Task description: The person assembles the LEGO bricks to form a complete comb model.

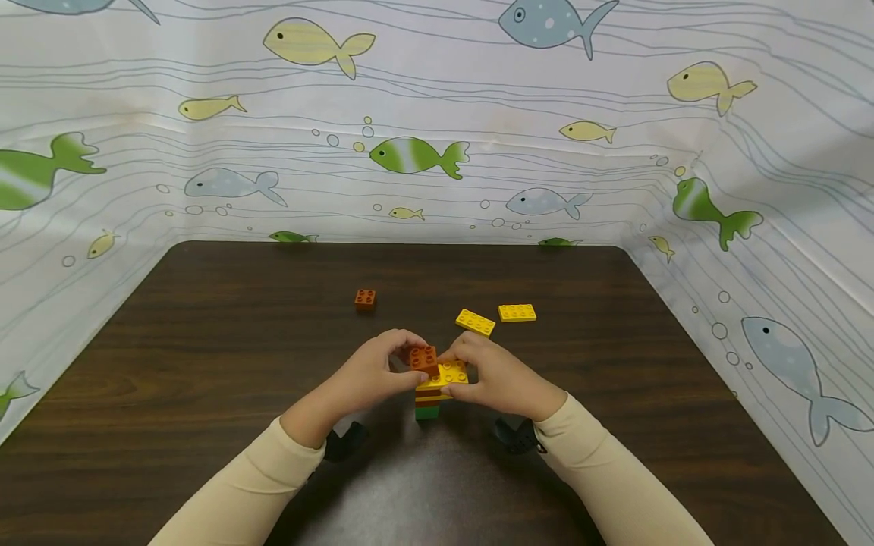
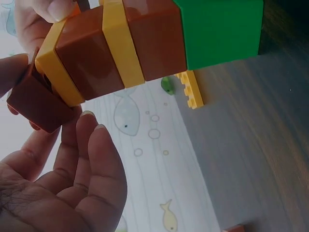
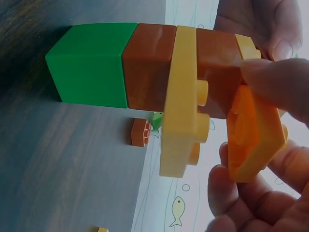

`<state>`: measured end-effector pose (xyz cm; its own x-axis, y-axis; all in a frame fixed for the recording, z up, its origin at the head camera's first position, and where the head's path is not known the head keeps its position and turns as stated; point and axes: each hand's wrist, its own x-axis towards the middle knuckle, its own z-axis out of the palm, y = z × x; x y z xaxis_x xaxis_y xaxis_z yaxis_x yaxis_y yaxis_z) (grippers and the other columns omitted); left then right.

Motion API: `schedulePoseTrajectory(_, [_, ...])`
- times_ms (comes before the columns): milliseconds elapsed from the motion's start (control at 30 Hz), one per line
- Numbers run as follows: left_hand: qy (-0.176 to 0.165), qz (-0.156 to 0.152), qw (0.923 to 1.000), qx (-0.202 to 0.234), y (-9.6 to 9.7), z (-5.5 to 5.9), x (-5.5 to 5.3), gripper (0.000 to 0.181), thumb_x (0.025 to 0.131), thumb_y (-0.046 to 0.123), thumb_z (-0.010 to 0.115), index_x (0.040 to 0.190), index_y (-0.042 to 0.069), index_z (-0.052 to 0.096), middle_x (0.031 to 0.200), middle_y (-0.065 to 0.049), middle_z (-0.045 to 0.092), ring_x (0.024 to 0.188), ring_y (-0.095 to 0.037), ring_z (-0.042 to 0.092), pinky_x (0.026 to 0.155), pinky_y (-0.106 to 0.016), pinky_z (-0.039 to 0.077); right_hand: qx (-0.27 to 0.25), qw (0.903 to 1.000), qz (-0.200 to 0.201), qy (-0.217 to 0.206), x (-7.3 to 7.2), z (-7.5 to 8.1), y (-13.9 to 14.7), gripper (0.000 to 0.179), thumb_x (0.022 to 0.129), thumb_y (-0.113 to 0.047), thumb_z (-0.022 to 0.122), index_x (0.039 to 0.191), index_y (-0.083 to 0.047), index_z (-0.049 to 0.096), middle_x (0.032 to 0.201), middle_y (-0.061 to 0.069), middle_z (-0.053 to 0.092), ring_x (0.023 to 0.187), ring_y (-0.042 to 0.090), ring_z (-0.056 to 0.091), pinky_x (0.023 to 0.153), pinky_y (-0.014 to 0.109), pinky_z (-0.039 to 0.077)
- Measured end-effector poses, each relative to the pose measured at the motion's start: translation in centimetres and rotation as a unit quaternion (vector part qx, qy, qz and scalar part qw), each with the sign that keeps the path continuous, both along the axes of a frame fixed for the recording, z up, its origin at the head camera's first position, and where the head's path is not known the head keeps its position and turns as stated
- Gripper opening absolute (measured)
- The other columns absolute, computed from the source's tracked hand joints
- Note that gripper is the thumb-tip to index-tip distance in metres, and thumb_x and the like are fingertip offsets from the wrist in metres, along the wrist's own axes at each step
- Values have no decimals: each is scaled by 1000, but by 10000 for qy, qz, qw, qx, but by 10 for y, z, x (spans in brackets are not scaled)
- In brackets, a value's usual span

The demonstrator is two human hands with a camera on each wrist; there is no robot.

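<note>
Fingers (image 1: pixel 403 339) pinch a brown brick (image 1: pixel 423 359) and yellow plate (image 1: pixel 454 372) atop the tower (image 1: pixel 427 409), loose yellow plates (image 1: pixel 476 322) beyond.

Head view: soft, fairly even light, pale glare on the near table (image 1: pixel 437 485), dark shadows beside the sleeves (image 1: pixel 232 485). Wrist views look hazier; sheen on a brown brick (image 3: pixel 150 66), patterned sheet (image 2: pixel 145 179) washed out pale.

Head view: high, set back, facing forward and down; green-brown-yellow square plastic brick tower (image 1: pixel 428 394) lower centre. Wrist views: close, opposite sides, turned sideways; both share tower, upper frame.
</note>
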<state>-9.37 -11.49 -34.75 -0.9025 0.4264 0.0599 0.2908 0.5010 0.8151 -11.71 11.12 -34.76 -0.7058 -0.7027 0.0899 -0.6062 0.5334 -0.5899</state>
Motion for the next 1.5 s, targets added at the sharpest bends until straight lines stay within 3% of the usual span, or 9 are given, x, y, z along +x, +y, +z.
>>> schedulePoseTrajectory(233, [79, -42, 10000, -20, 0, -1, 3, 35, 87, 16, 71, 118, 4, 60, 106, -5, 57, 93, -22, 54, 74, -30, 49, 21, 10000, 18, -20, 0, 0, 0, 36, 84, -17, 76, 116, -4, 64, 103, 0, 55, 88, 15, 49, 76, 26, 46])
schedulePoseTrajectory(467, [271, -64, 9995, -115, 3, 0, 5, 32, 86, 11, 72, 115, 4, 60, 103, -5, 56, 92, -19, 54, 71, -26, 50, 59, 9999, -80, -130, 1, 1, 0, 40, 83, -17, 76, 117, -2, 63, 103, 2, 55, 89, 24, 52, 75, 25, 45])
schedulePoseTrajectory(767, [491, -4, 9985, -258, 5, 1, 7, 31, 84, 10, 74, 112, 4, 61, 103, -4, 56, 91, -22, 53, 71, -26, 49, 80, 9999, -55, -47, 3, 4, -1, 38, 84, -16, 76, 117, -3, 63, 105, 2, 55, 89, 15, 50, 78, 29, 50])
schedulePoseTrajectory(1100, [379, 23, 9987, -354, 6, 1, 7, 31, 84, 11, 74, 111, 5, 61, 104, -4, 55, 92, -19, 52, 75, -27, 49, 70, 9998, -17, 167, 4, 1, -2, 39, 84, -15, 76, 118, -3, 62, 104, 2, 55, 89, 13, 50, 82, 32, 51])
schedulePoseTrajectory(1500, [351, -63, 9990, -286, 4, 1, 6, 30, 85, 10, 73, 111, 5, 61, 103, -4, 55, 92, -19, 53, 73, -27, 50, -767, 9969, 149, 5, 4, -4, -5, 38, 88, -17, 71, 121, -6, 56, 111, 2, 58, 95, 14, 54, 87, 29, 50])
